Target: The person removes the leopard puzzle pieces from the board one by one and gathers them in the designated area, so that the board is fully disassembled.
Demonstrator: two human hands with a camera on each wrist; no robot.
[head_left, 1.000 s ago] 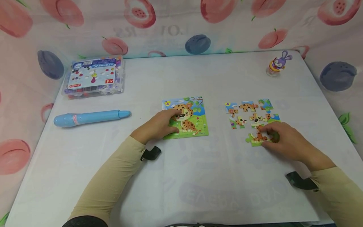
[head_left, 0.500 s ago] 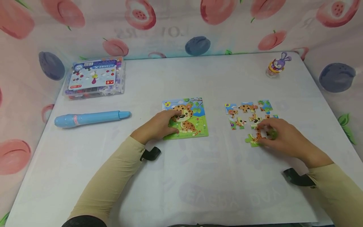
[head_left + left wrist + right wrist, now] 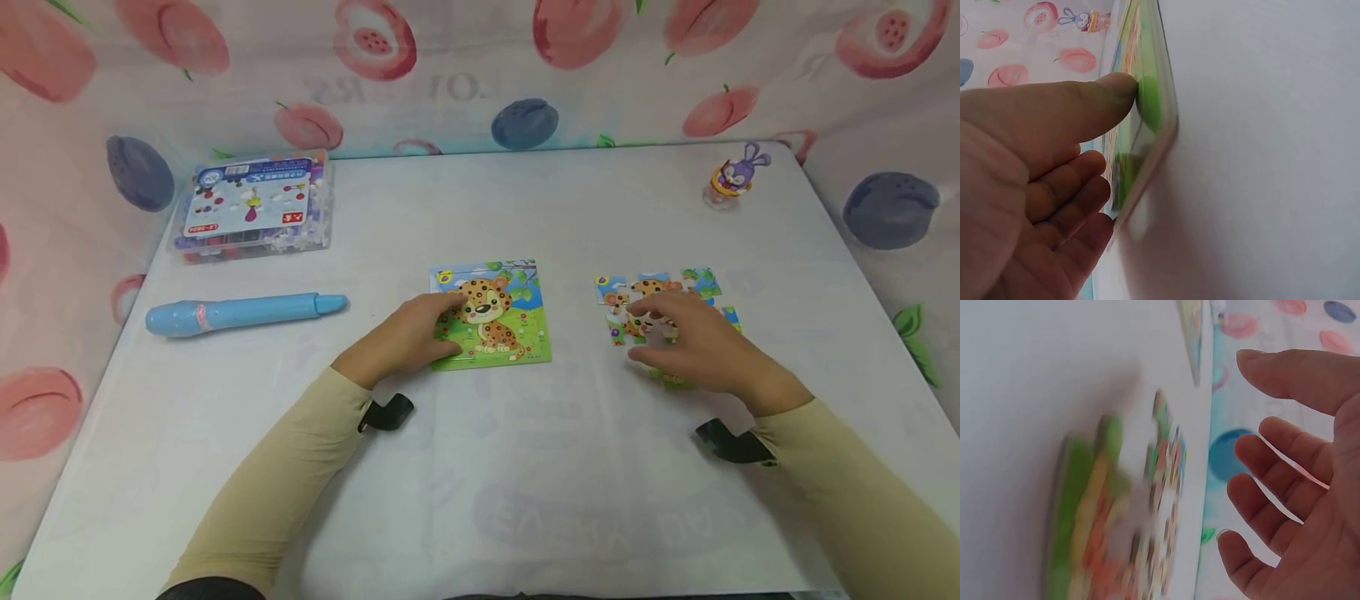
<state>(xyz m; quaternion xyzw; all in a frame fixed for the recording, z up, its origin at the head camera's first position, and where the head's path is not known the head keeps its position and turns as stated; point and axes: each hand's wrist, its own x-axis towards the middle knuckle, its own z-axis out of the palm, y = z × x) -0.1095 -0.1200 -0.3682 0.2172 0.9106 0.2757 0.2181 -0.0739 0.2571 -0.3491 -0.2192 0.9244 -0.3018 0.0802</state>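
A square puzzle board [image 3: 517,327] with a spotted leopard cub, grass and sky lies flat in the middle of the table. My left hand [image 3: 408,335] is at its left side; in the left wrist view the thumb [image 3: 1119,84] touches the green edge, and the other fingers are loosely bent. To the right, several loose puzzle pieces [image 3: 701,281] with matching leopard parts lie in rough rows. Over them hovers my right hand [image 3: 705,346], thumb and fingers apart, nothing between them. It hides some pieces in the head view; the right wrist view shows pieces [image 3: 1094,531] below it.
On the left lie a light blue pen-shaped toy [image 3: 247,314] and, behind it, a clear plastic box [image 3: 251,204] with a printed label. A small purple rabbit figure [image 3: 737,175] stands at the back right. Fruit-printed cloth [image 3: 435,50] hangs behind the white table [image 3: 555,483].
My right hand has come away from the lower puzzle pieces and moved left and up, with its fingers spread. My left hand has slid slightly left along the board.
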